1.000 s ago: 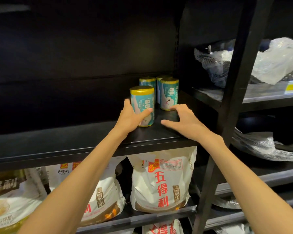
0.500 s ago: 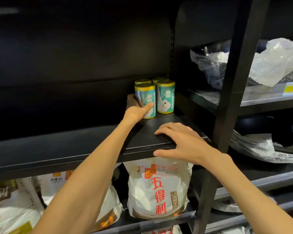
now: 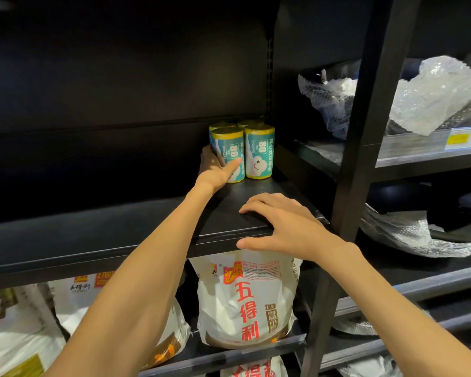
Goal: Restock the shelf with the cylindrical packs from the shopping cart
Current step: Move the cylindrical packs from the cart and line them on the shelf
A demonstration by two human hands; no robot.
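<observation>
Four cylindrical packs stand in a tight two-by-two cluster at the back right of the black shelf (image 3: 136, 229), teal wrappers with yellow caps, white "80" label and a cloud cartoon face low on the side. Front-left pack (image 3: 228, 155) is the one being handled; front-right pack (image 3: 259, 152) touches it, and two rear packs (image 3: 235, 124) show only their yellow tops behind. Left hand (image 3: 215, 170) grips the front-left pack, thumb across its front and fingers curled round its left side, mostly hidden. Right hand (image 3: 286, 227) lies flat on the shelf's front edge, fingers spread and relaxed on top, thumb down over the lip, holding nothing. Versus a second ago: the gripped pack stood forward and apart from the other three, now pushed back flush beside the front-right one; the left hand went deeper with it; the right hand came back from mid-shelf to the front edge. All packs upright, long axis vertical, caps up, printed faces toward the camera, side text running up and down. Below the shelf sit white flour bags (image 3: 246, 300) with red characters; right-hand bay holds crumpled clear plastic wrap (image 3: 433, 104) and a yellow price tag (image 3: 458, 138).
</observation>
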